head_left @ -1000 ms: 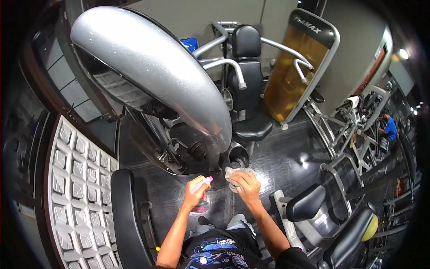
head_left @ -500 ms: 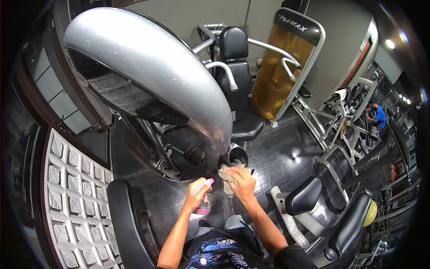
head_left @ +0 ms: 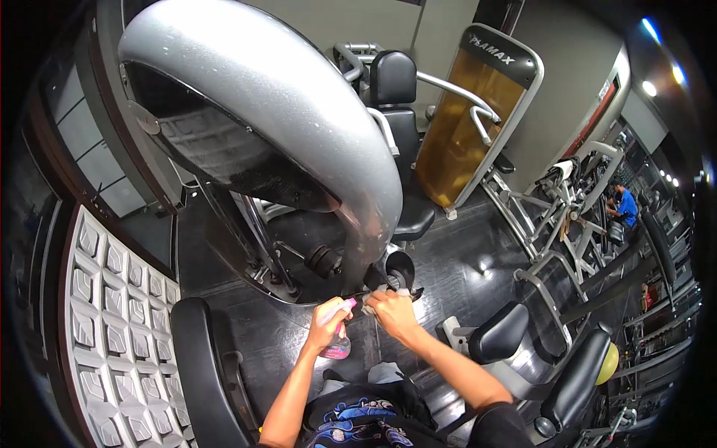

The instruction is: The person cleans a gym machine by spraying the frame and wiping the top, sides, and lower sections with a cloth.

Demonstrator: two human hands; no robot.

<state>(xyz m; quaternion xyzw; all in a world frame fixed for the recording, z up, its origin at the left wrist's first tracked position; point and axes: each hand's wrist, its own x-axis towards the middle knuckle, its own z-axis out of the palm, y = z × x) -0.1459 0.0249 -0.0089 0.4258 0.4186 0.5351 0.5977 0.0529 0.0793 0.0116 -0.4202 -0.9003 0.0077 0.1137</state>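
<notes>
My left hand is wrapped round the neck of a spray bottle with a pink and white trigger head and pink liquid inside. A light grey cloth is bunched under my right hand, whose fingers press it against the lower end of a big silver curved machine arm. Just beyond that hand is a round black, cup-like part at the machine's base. My fingers partly hide the cloth and the surface beneath it.
A black padded seat and backrest stand behind the arm, beside a gold-panelled weight stack. To my left is a black pad near a white patterned wall panel. Another bench pad lies right. A person in blue sits far right.
My right hand and the cloth have moved slightly forward and left, against the machine's base. The view has shifted, so the silver arm appears larger. My left hand still holds the spray bottle.
</notes>
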